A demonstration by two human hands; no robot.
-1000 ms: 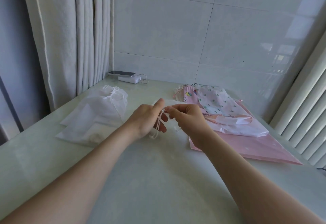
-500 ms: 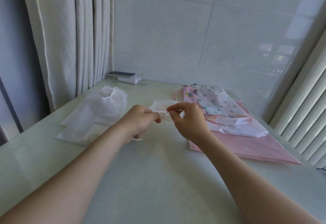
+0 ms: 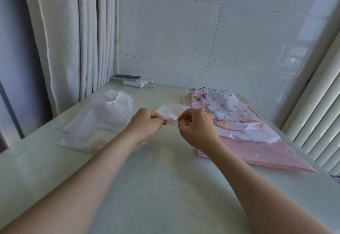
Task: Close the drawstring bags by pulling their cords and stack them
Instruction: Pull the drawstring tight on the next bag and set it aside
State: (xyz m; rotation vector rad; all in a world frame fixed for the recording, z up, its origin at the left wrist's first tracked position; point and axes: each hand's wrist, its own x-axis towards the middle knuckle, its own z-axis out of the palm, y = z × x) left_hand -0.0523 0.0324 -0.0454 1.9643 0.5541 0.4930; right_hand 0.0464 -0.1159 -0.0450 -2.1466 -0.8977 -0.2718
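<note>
Centrally, the left hand (image 3: 145, 125) and right hand (image 3: 196, 128) hover above the desk (image 3: 165, 187), knuckles facing, fingers (image 3: 184, 118) of each curled tight and pinching the puckered mouth of a small white bag (image 3: 171, 109) stretched between them. Smooth glossy desk surface spreads across the lower frame beneath the forearms. At centre-left lie sheer white bags (image 3: 103, 121); soft pink printed bags (image 3: 231, 108) fan out centre-right, close to the desk's right edge.

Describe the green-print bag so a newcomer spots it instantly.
Find the ribbed white panel right of the table; the heap of bags lies beside it. The green-print bag sits on top, toward the tiled wall. It alone is pale with green motifs; neighbours are plain or cartoon-printed.
</note>
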